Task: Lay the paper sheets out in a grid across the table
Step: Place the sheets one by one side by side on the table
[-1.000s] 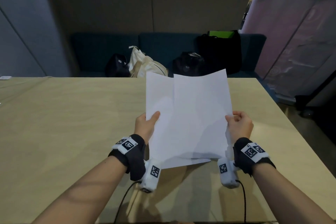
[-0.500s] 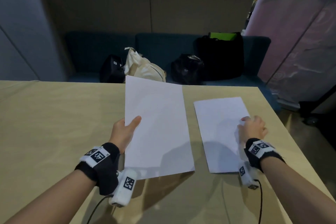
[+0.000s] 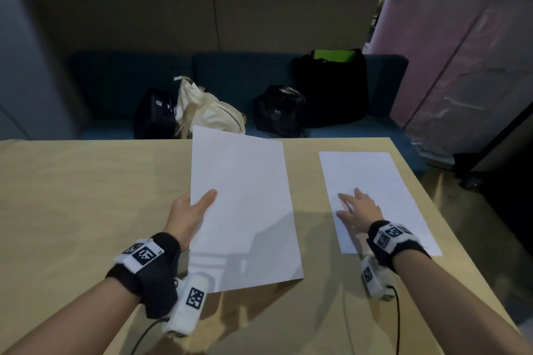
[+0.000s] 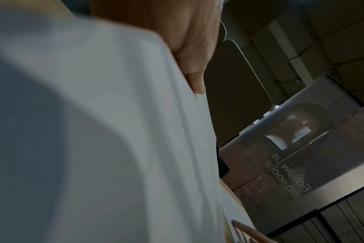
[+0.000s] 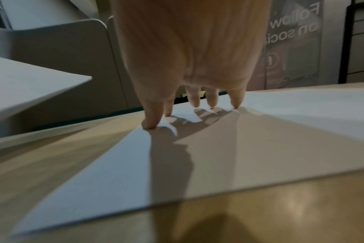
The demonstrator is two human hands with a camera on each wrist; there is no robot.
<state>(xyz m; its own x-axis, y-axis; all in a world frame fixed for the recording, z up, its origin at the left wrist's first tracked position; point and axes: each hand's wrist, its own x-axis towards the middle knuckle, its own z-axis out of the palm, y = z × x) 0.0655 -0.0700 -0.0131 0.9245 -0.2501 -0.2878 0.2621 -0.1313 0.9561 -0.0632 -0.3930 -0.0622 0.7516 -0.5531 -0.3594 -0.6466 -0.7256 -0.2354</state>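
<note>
Holding a stack of white paper sheets (image 3: 245,210) by its left edge, the left hand (image 3: 187,215) has its thumb (image 3: 206,199) laid across the top face while its fingers (image 4: 194,69) curl underneath, so the stack is pinched between them. The stack hangs above the surface (image 3: 72,196), tilted, its far end raised over the back edge; the sheets are thin, smooth, rectangular and unmarked, and the left wrist view shows their undersides bowing in soft ridges.

To the right, a single white sheet (image 3: 375,181) lies flat on the pale, faintly grained wooden surface near its right edge, well apart from the held stack. The right hand (image 3: 359,212) rests on the near left part of this sheet, fingers (image 5: 194,100) straight and spread, their tips touching the paper and the thumb tip at the sheet's left edge; nothing is gripped. Both wrists wear dark fabric bands with black-and-white square markers.

Beyond the surface, a dark blue upholstered sofa (image 3: 230,72) carries black bags, a cream cloth tote (image 3: 207,109) and a tall black bag with a green top (image 3: 334,86).
</note>
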